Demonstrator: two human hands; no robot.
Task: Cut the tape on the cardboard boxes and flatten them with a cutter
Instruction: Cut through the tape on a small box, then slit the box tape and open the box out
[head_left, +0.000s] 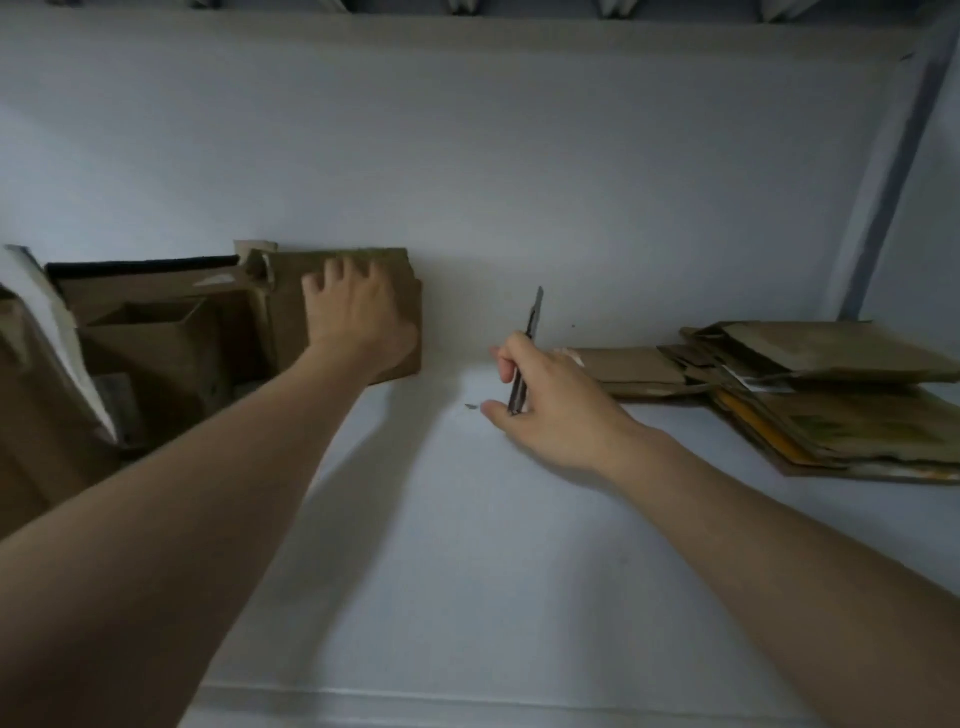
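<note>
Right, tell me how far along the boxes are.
Done: a stack of flattened cardboard lies at right. In hand: the left hand rests on a standing box while the right hand holds the cutter, blade clear of it. Left: that box and the open boxes at far left, none flattened.

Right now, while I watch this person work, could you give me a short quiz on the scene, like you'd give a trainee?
1. True or false: nobody is holding the slim dark cutter.
2. Which hand touches the upright brown cardboard box? A the left, B the right, C neither.
3. Fill in: the stack of flattened brown cardboard lies on the person's ____ side.

Key:
1. False: the right hand grips it.
2. A: the left hand rests on the box.
3. Right.
</note>
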